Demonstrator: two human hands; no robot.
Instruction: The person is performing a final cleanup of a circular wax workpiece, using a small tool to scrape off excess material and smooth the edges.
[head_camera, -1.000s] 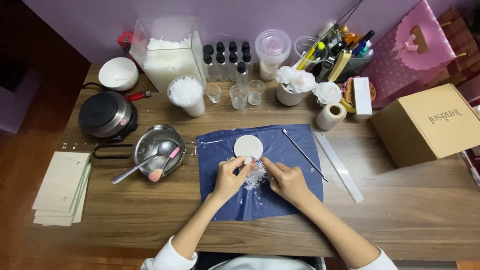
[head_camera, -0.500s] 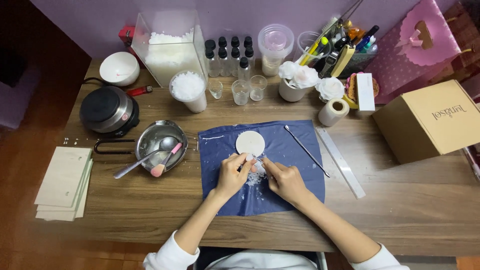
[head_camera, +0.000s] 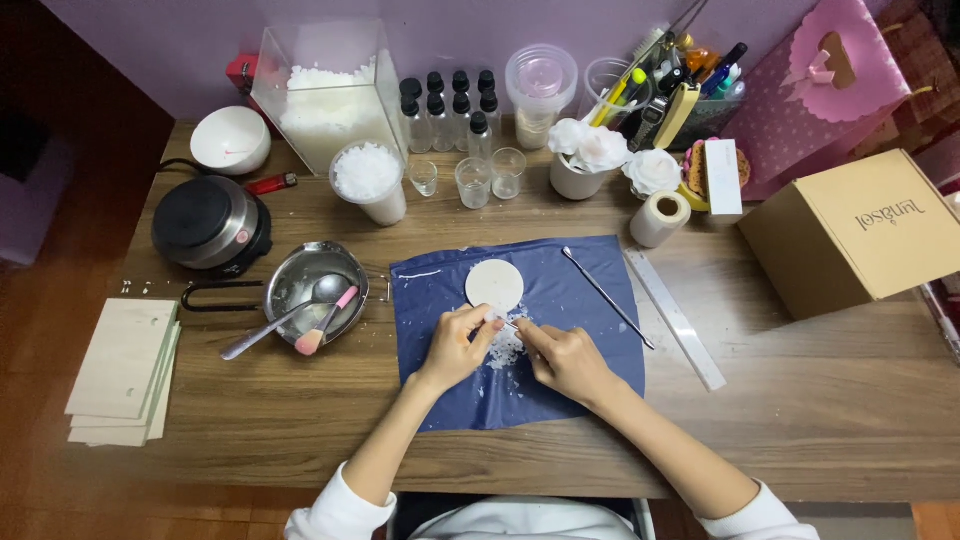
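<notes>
Here, both hands work over a blue cloth on the wooden table.
The left hand and right hand meet fingertip to fingertip, pinched on a thin metal tool above white wax flakes; the grip itself is too small to make out. A round white disc lies just beyond them, a metal rod to the right, and a steel pan to the left.

A wooden desk is stretching across the view, its grain running sideways. A lilac wall is rising behind it, and reddish-brown wooden floor is showing at left.
</notes>
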